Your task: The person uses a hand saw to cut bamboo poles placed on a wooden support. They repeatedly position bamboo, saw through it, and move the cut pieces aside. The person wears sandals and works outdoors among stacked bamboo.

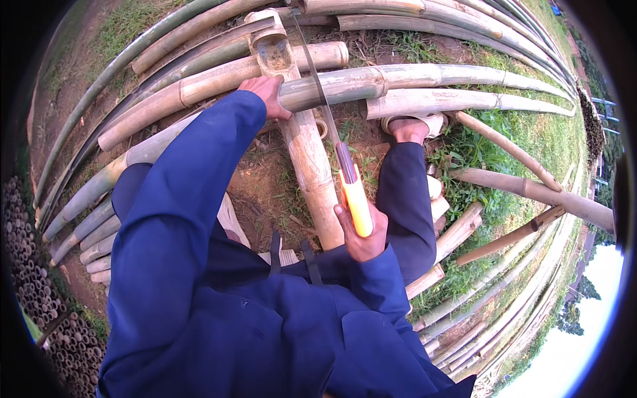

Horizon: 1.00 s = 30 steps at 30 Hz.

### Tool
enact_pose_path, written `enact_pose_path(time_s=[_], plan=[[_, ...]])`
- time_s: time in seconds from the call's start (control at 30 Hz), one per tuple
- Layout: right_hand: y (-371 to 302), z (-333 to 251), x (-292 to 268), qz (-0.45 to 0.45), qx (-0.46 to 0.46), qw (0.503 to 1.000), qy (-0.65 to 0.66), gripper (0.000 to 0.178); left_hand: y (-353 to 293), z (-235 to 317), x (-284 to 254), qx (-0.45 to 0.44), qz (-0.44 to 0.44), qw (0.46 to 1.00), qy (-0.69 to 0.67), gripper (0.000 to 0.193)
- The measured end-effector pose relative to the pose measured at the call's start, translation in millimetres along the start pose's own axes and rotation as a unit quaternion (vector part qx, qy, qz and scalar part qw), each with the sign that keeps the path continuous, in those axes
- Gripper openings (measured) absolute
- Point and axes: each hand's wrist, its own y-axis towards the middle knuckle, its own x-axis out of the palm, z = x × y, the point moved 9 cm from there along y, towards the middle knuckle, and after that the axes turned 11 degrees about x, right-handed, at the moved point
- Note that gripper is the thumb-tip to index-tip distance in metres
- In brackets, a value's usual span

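Observation:
My right hand [363, 233] is wrapped round the yellow handle of a handsaw [358, 202]. The saw's long, narrow blade crosses a thick greenish bamboo pole [411, 76] close to the pole's cut left end. That end is gripped by my left hand [265, 95], just left of the blade, with some fingers hidden. Under the pole, a stout bamboo post [308, 156] runs away from me, its far end carved into a hollow [273, 53]. Whether the teeth have entered the bamboo cannot be made out.
Long bamboo poles [189, 89] lie at the left, with more poles [458, 23] at the far side. My sandalled foot [410, 128] stands beside the pole. Crossed bamboo props [531, 189] rise at the right. Stacked bamboo tubes [56, 338] fill the lower left.

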Motion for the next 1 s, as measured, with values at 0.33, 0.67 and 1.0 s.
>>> enact_pose_path(time_s=[0.33, 0.67, 1.0], plan=[[-48.9, 25.9, -40.3, 0.019, 0.03, 0.999, -0.004, 0.012, 0.7, 7.4, 23.1, 0.005, 0.006, 1.0, -0.022, 0.083], [3.0, 8.2, 6.8, -0.002, -0.002, 1.0, 0.015, 0.031, -13.2, 9.0, 22.6, 0.002, 0.0, 0.999, -0.04, 0.087], [13.5, 27.6, 13.7, 0.042, -0.043, 0.998, 0.026, 0.017, -7.2, 9.8, 14.2, 0.007, 0.032, 0.999, -0.01, 0.076]])
